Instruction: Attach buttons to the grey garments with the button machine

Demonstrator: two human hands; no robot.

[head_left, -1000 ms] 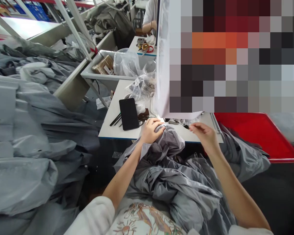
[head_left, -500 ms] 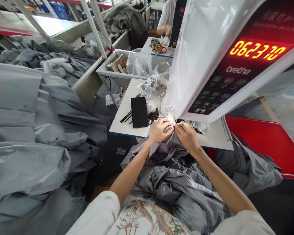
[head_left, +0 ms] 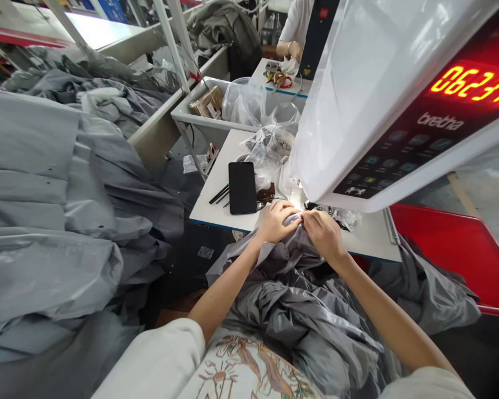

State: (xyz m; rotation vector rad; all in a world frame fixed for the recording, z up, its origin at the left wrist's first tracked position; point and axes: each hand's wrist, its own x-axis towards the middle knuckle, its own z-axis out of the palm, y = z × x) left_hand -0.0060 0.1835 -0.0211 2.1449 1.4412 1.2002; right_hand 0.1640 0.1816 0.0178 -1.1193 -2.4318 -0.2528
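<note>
Two bare forearms reach forward from white sleeves over a printed white shirt (head_left: 249,368). A large bunch of shiny gray fabric (head_left: 299,310) rises from the person's lap to the edge of a white table (head_left: 216,205). The left hand (head_left: 276,223) and right hand (head_left: 324,235) sit close together, nearly touching, with their fingers curled narrowly around a pinched fold of the fabric. The grip seems meant to bring that fold up to the sewing machine head (head_left: 357,111), which overhangs the table just beyond the hands, its red counter (head_left: 469,83) lit.

On the table, left of the hands, a black phone (head_left: 242,188) lies flat beside thin black sticks (head_left: 219,194) and a small brown piece (head_left: 266,195), seemingly kept clear of the working spot. A small clear bag (head_left: 343,217) lies just past the right hand. A larger clear bag (head_left: 272,145) holds what looks like metal parts.

To the right is a red tray (head_left: 453,249). A heap of gray fabric (head_left: 45,221) spreads across the left side. Farther ahead, a white tub (head_left: 191,119) holds a brown packet (head_left: 207,102) and a clear bag (head_left: 243,102). Beyond it, a co-worker in a white shirt (head_left: 297,22) sits at another machine.
</note>
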